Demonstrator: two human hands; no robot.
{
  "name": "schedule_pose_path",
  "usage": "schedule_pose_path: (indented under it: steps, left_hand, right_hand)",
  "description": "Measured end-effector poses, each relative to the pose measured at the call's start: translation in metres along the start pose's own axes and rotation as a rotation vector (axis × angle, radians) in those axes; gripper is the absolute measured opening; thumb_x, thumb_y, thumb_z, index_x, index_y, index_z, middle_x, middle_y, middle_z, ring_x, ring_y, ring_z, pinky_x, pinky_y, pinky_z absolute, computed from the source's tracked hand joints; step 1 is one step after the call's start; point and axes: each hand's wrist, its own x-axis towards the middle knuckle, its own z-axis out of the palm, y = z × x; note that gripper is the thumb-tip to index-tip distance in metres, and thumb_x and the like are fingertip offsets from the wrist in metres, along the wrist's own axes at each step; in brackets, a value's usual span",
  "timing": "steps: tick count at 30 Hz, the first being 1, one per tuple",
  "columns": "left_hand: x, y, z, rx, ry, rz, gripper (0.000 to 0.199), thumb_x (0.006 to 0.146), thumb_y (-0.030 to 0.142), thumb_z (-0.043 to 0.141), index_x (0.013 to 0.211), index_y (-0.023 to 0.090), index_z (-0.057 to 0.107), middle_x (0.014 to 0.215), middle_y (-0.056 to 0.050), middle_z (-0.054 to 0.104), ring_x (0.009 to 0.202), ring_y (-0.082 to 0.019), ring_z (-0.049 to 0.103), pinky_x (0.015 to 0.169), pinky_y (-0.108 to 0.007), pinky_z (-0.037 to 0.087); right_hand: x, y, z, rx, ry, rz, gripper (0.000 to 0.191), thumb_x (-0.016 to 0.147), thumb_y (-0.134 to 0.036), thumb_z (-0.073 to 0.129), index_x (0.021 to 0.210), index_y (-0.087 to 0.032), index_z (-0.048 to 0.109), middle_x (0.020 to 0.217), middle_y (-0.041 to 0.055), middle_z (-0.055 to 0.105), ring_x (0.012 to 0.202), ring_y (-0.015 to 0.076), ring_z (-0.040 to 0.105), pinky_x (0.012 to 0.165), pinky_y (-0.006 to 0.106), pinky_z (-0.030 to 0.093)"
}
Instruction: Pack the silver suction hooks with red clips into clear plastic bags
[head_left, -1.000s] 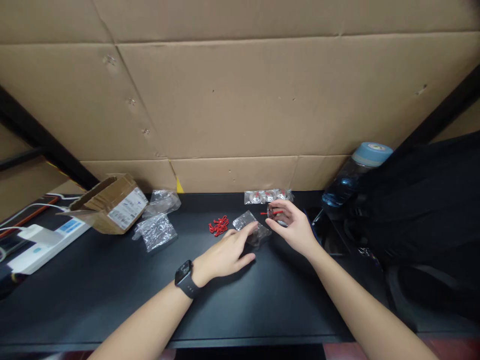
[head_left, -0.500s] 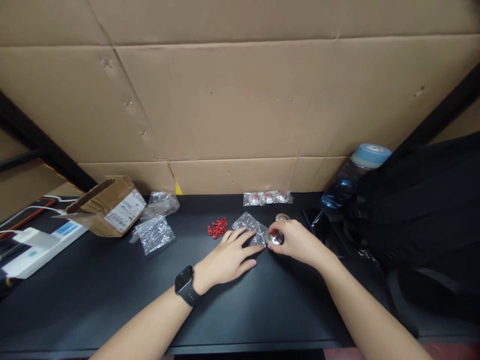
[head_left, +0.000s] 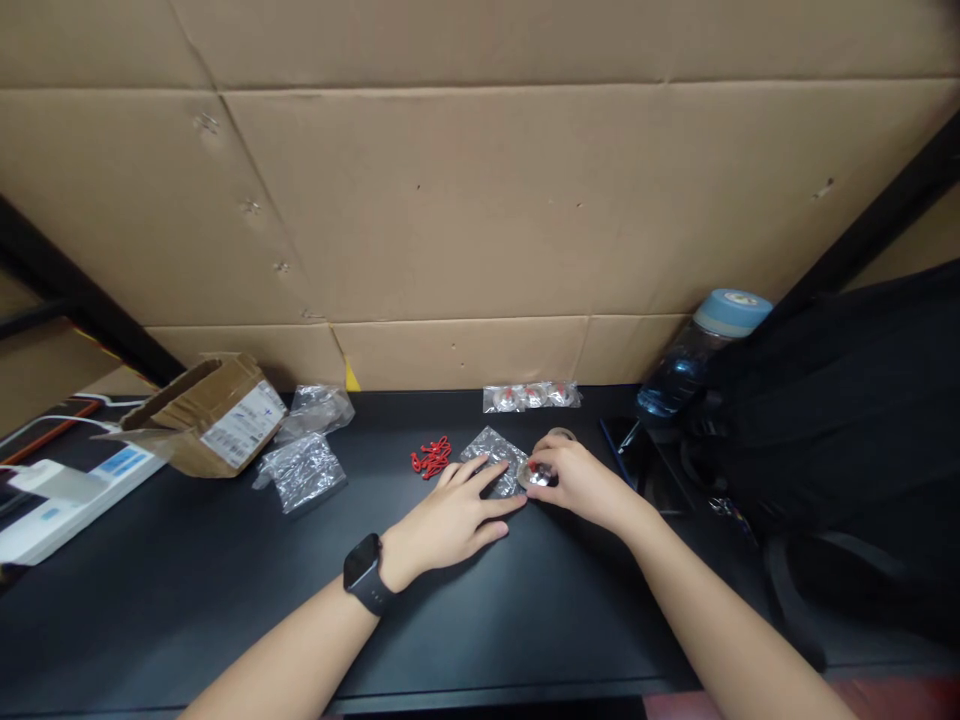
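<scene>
Disc (head_left: 533, 479) of shiny metal, pinched near its rim by your right hand (head_left: 589, 485) at the right edge of the clear bag (head_left: 489, 445), may snag the film if your left hand (head_left: 459, 515), fingers spread and gripping nothing, lets the bag slide.
</scene>
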Motion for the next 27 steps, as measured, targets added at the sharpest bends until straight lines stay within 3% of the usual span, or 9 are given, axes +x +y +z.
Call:
schedule_pose_path:
  steps: [5, 11, 15, 18, 22, 27]
  left_hand:
    - [-0.001, 0.0, 0.0, -0.003, 0.004, 0.006, 0.048, 0.1, 0.04, 0.055, 0.147, 0.045, 0.049, 0.163, -0.003, 0.034, 0.146, -0.038, 0.033, 0.11, -0.058, 0.039]
    - [-0.002, 0.0, 0.0, -0.015, 0.012, 0.007, 0.048, 0.098, 0.039, 0.057, 0.145, 0.044, 0.051, 0.163, -0.003, 0.034, 0.146, -0.038, 0.034, 0.11, -0.058, 0.039]
    - [-0.002, 0.0, -0.002, -0.019, 0.007, -0.005, 0.048, 0.098, 0.04, 0.058, 0.146, 0.043, 0.051, 0.164, -0.004, 0.032, 0.147, -0.038, 0.032, 0.111, -0.059, 0.038]
    - [-0.002, 0.001, -0.003, -0.015, 0.01, -0.009, 0.049, 0.098, 0.039, 0.057, 0.147, 0.043, 0.049, 0.164, -0.004, 0.032, 0.148, -0.039, 0.03, 0.11, -0.061, 0.038]
    - [-0.004, 0.001, -0.003, -0.026, 0.032, 0.002, 0.051, 0.098, 0.037, 0.059, 0.147, 0.043, 0.049, 0.166, -0.004, 0.029, 0.148, -0.038, 0.031, 0.11, -0.059, 0.039]
    - [-0.004, 0.001, -0.005, -0.038, 0.028, 0.01, 0.051, 0.097, 0.038, 0.061, 0.146, 0.042, 0.051, 0.167, -0.003, 0.026, 0.148, -0.038, 0.031, 0.11, -0.058, 0.038]
  right_hand:
    - [-0.003, -0.004, -0.003, 0.132, -0.023, -0.071, 0.026, 0.08, -0.015, 0.072, 0.105, -0.022, 0.074, 0.102, 0.005, 0.067, 0.087, 0.0184, 0.065, 0.083, 0.03, 0.053]
    - [0.005, 0.001, 0.019, 0.239, 0.062, -0.019, 0.021, 0.081, -0.014, 0.074, 0.099, -0.02, 0.068, 0.097, 0.0017, 0.061, 0.067, 0.0113, 0.061, 0.065, 0.025, 0.052]
    - [0.007, 0.003, 0.027, 0.327, 0.105, 0.002, 0.019, 0.082, -0.016, 0.074, 0.096, -0.02, 0.063, 0.099, 0.0013, 0.057, 0.069, 0.0109, 0.064, 0.067, 0.025, 0.055]
    - [0.006, 0.002, 0.023, 0.389, 0.057, -0.007, 0.019, 0.085, -0.015, 0.067, 0.101, -0.021, 0.06, 0.103, 0.002, 0.058, 0.074, 0.0114, 0.066, 0.068, 0.024, 0.056]
    - [0.006, 0.0, 0.015, 0.209, 0.086, 0.049, 0.017, 0.085, -0.02, 0.07, 0.098, -0.022, 0.061, 0.098, 0.0005, 0.061, 0.069, 0.0111, 0.062, 0.067, 0.025, 0.051]
    - [0.009, 0.0, 0.014, -0.064, 0.153, 0.15, 0.033, 0.076, -0.034, 0.083, 0.1, -0.027, 0.062, 0.093, -0.0032, 0.065, 0.08, 0.0158, 0.06, 0.064, 0.025, 0.04]
